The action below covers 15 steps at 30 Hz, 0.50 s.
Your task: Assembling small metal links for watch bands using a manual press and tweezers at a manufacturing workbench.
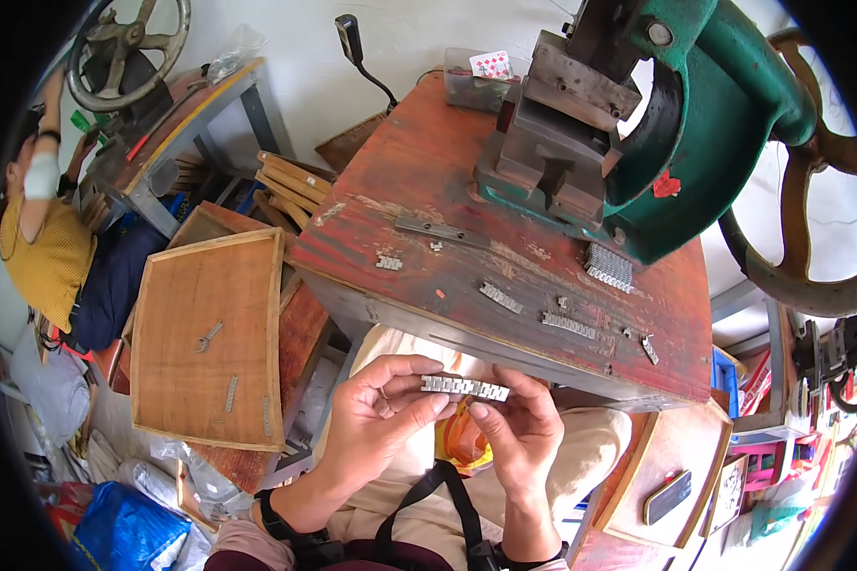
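Observation:
A short silver metal watch-band strip is held level between both hands, just below the front edge of the red wooden workbench. My left hand pinches its left end with thumb and fingers. My right hand grips the right end. On the bench lie more silver link strips, a stack of links, a small piece and a flat metal bar. Behind them stands a green hand press.
A shallow wooden tray with a few metal pieces sits to my left. Another person in a yellow top works at a second bench with a handwheel. A phone lies on a board at right. A blue bag is on the floor.

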Motion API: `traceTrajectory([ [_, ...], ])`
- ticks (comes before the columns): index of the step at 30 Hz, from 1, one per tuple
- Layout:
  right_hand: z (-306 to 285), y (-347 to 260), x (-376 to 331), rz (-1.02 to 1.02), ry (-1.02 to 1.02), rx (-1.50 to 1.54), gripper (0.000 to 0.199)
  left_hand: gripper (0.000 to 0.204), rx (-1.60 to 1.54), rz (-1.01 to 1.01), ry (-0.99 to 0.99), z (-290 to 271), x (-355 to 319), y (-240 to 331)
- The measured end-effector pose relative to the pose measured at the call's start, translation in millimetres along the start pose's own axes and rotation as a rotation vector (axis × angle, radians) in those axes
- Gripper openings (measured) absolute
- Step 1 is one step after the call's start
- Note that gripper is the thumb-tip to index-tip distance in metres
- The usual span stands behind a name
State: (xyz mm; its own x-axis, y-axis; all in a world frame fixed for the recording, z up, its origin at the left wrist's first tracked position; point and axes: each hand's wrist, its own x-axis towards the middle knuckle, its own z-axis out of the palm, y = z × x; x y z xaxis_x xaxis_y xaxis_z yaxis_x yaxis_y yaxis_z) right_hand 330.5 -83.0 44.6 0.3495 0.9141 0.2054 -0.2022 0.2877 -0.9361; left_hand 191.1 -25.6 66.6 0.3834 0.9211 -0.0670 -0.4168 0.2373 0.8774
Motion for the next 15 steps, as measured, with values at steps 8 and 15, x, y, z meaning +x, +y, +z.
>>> traceTrajectory([
  [8, -5.9, 2.5, -1.1, -0.034, 0.067, -0.024, 0.032, 0.029, 0.019, -0.014, -0.015, 5.4, 2.3, -1.8],
  [15, -1.0, 5.3, 3.6, -0.152, 0.046, -0.203, 0.027, 0.030, 0.028, 0.001, -0.013, 3.5, 2.6, -4.7],
])
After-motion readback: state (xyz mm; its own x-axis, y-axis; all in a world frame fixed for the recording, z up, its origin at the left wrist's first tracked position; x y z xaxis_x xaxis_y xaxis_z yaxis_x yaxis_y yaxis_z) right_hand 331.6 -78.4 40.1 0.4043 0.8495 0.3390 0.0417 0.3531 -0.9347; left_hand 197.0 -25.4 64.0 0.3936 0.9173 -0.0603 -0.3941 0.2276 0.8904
